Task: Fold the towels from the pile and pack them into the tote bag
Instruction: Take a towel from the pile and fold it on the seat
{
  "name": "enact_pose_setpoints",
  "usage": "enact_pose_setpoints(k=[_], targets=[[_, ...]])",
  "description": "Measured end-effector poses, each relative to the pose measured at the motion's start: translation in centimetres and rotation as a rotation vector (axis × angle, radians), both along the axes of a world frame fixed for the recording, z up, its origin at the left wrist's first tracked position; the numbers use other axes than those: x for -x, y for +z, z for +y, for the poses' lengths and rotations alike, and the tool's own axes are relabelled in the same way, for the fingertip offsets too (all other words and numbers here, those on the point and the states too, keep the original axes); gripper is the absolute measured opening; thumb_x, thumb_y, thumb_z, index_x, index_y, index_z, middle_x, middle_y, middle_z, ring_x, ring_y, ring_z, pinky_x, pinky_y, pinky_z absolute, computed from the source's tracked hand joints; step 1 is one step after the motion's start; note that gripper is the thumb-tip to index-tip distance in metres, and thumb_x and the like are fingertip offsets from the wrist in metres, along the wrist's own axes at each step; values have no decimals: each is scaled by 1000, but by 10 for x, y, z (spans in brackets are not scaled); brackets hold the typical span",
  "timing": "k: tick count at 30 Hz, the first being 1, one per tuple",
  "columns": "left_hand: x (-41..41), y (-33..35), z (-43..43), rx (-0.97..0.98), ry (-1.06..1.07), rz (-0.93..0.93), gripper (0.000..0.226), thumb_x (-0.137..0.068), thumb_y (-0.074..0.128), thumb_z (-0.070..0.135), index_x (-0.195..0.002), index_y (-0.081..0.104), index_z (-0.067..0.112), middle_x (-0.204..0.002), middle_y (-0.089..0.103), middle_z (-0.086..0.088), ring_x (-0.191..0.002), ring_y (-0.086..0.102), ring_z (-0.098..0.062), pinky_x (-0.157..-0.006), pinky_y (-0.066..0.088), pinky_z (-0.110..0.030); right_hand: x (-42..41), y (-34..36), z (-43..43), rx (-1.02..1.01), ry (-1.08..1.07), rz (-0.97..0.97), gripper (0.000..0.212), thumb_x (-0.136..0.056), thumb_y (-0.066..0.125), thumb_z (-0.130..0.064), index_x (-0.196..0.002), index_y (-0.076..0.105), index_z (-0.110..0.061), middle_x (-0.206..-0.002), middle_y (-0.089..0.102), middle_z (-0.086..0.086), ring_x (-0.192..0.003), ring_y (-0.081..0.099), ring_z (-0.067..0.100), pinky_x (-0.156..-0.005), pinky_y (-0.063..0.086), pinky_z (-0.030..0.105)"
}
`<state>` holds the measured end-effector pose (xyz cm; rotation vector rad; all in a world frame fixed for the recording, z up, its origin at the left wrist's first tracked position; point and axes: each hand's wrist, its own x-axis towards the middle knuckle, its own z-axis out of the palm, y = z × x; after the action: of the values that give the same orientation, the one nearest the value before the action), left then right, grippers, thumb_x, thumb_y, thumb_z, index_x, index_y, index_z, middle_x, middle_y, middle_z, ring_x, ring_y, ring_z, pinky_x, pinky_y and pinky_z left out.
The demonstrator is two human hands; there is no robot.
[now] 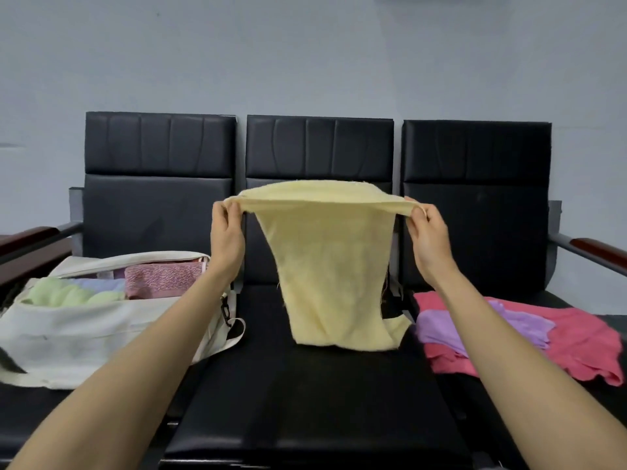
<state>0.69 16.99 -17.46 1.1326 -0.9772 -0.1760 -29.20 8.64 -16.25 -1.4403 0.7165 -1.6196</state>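
- Left seat (156, 212): a cream bag (84, 337) lies on it with its mouth open and a strap trailing toward the middle seat (305, 401).
- Inside the bag are a green towel (64, 293) nearest the left, a pale lilac towel (101, 284) beside it, and a mottled pink towel (159, 278) folded at the right end.
- Left hand (225, 232): raised above the gap between the left and middle seats, its thumb and fingers pinch the top left corner of the yellow towel (336, 276).
- The yellow towel hangs in front of the middle backrest, its top edge pulled taut between the two hands (a flap of it falls over the far side). Its bottom edge seems to meet the cushion, with the lower right corner bent sideways.
- Right hand (427, 235): at the same height as the left, it pinches the top right corner of the yellow towel.
- Right seat (475, 212): the pile lies here, a purple towel (451, 327) crumpled on top of a spread coral towel (583, 344), well apart from the bag.
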Motion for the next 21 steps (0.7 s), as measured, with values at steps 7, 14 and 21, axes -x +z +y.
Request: enact_pose_setpoints(k=[7,14,21], targets=[[0,-70,60,-119,-18,-19,25,-101,44,30,-82,50,14,-75,51,-3,-70,49,-13,-66,41,-33,35,-47,38,78,-189,377,17,-96,55,-25,-85,67,-27,-77,68,3,-72,66,17,-75,56,36],[-24,-155,84,-676,-74,-239,43,-96,49,42,-95,58,0,-87,63,-14,-80,55,-21,-73,44,-38,66,-122,64,-194,79,1130,21,-91,59,-21,-72,59,-12,-46,54,-6,-44,50,17,-48,40,25],[-14,-195,62,-1029,-111,-402,30,-100,44,34,-80,48,11,-78,52,-2,-70,46,-15,-60,32,-29,53,-167,43,-419,158,1400,19,-87,55,-15,-70,46,-18,-68,50,-3,-61,47,12,-51,33,23]])
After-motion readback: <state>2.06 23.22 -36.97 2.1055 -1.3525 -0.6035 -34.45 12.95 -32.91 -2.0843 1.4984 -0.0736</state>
